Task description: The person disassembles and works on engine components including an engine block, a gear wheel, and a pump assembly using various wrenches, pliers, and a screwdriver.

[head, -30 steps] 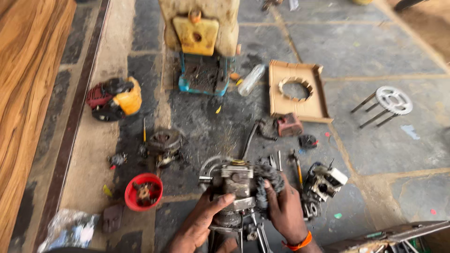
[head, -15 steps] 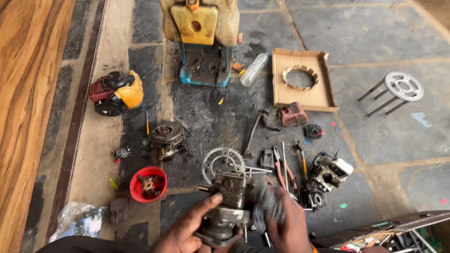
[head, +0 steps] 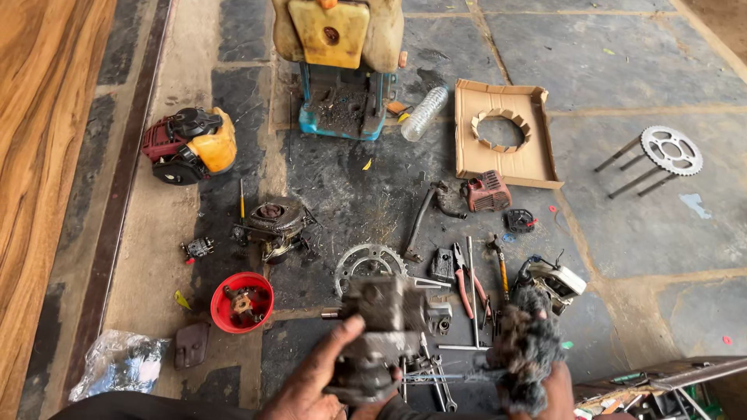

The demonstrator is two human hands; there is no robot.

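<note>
Engine block (head: 385, 330), greasy, sits gripped in left hand (head: 319, 377) fingers. Right hand (head: 537, 381) clutches a dark rag (head: 525, 346). Cleaning looks unfinished.

2 sprockets (head: 671, 150) (head: 366, 260), 1 red bowl (head: 241, 302), 1 clear bottle (head: 424, 113), 1 cardboard tray (head: 537, 159), 2 hands (head: 315, 377) (head: 556, 385).

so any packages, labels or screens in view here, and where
Cardboard box tray: upper right of the parts, flat, open, tan, a notched ring inside.
Plastic bag: lower left, crumpled, clear with blue.
Plastic bottle: beside the box's left edge, lying down, clear.
No screens or signs.
</note>
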